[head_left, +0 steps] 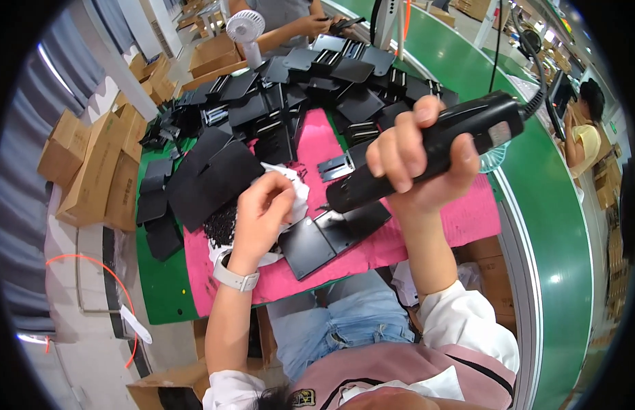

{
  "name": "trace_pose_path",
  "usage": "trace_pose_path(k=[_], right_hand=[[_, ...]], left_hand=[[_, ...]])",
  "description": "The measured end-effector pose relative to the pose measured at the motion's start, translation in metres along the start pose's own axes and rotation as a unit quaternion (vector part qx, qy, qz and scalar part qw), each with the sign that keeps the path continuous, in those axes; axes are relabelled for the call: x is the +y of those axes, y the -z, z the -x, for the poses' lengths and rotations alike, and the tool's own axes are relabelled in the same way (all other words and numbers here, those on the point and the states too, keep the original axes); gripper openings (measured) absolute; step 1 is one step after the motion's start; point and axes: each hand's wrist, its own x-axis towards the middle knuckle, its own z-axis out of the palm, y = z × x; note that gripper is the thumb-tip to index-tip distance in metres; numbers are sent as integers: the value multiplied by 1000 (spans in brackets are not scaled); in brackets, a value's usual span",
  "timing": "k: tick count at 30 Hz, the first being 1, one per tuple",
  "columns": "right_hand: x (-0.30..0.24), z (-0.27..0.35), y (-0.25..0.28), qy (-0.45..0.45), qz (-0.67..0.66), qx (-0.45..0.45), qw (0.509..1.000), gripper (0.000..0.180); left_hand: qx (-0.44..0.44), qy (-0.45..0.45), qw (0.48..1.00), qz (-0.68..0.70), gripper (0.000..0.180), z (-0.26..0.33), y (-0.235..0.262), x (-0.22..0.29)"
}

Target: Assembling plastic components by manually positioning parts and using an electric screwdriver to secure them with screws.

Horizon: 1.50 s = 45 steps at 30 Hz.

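My right hand [430, 193] is wrapped round a black corded electric screwdriver [485, 121]. The tool is tilted, its nose pointing down left over a pair of joined black plates [307, 247] that lie on a pink mat [461, 219]. My left hand [258, 219] is just left of the plates, fingers curled in a pinch; whatever may be between the fingertips is too small to make out. Beside it, a heap of small black screws [220, 225] sits on crumpled white plastic [298, 191]. A small metal-and-black bracket [336, 167] lies beyond the screwdriver's nose.
Black plates and brackets [283, 102] are piled along the far side, with large black sheets [211, 178] at left. A white fan [246, 31] stands behind them. Across the table is a person's hand [312, 26]. Cardboard boxes [92, 167] stand left; a green surface [560, 294] runs right.
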Motion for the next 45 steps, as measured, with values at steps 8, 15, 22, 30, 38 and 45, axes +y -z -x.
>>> trace_pose_path(k=[8, 15, 22, 30, 38, 45], right_hand=[[-5, -1, 5, 20, -14, -5, 1000, 42], [-7, 1, 9, 31, -18, -38, 999, 44], [-5, 2, 8, 18, 1, -72, 997, 43], [-23, 15, -12, -164, 73, -101, 979, 43], [-15, 23, -24, -204, 119, -99, 967, 42], [-13, 22, -39, -228, 185, -58, 954, 38]], left_hand=[[-86, -15, 994, 71, 12, 4, -5, 13], [-72, -15, 995, 69, 10, 5, -6, 15], [-81, 28, 992, 98, 8, 6, -4, 8], [-116, -224, 917, -309, 55, 1, -12, 9], [-114, -226, 895, -366, 45, 7, -18, -6], [-122, -212, 909, -336, 42, 5, -19, -11]])
